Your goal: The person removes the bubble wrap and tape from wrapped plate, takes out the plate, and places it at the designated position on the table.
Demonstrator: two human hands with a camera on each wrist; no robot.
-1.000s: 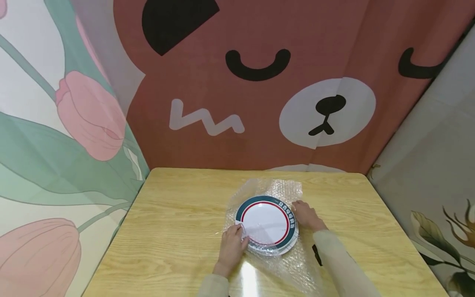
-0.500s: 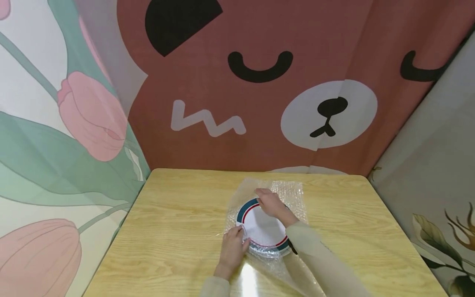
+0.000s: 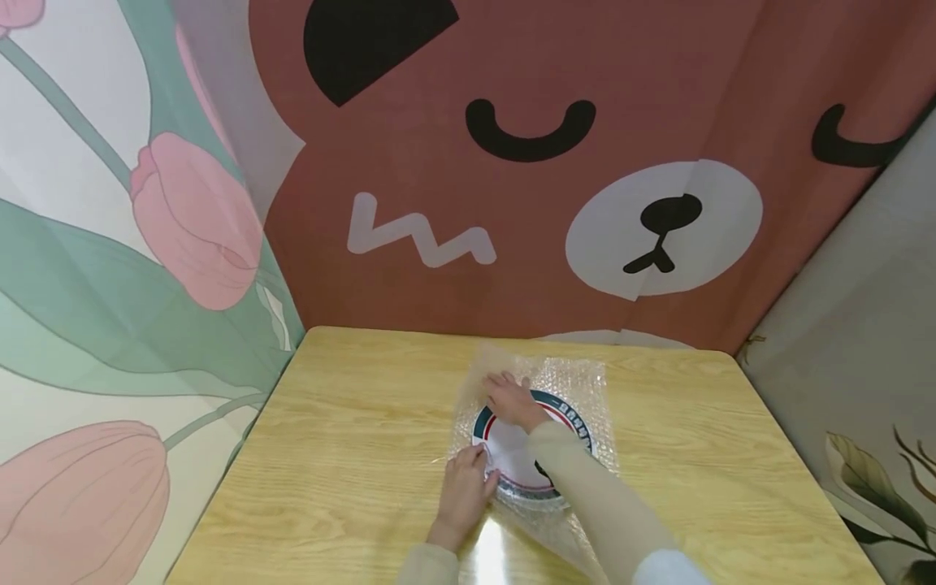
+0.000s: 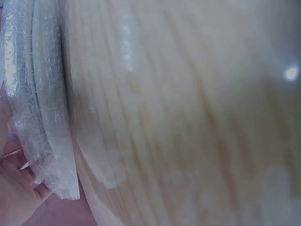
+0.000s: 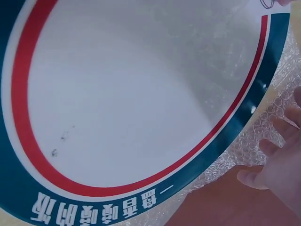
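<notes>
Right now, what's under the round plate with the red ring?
Around the plate, bubble wrap pokes out from beneath its far edge, with the wooden table below that. The plate covers the middle, so I can't see what's there.

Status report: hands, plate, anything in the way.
Left hand gripping clear bubble wrap. Right hand, fingers spread, over wrap. Round white plate, teal-and-red rings, partly under wrap. Beige right sleeve crosses above plate.
</notes>
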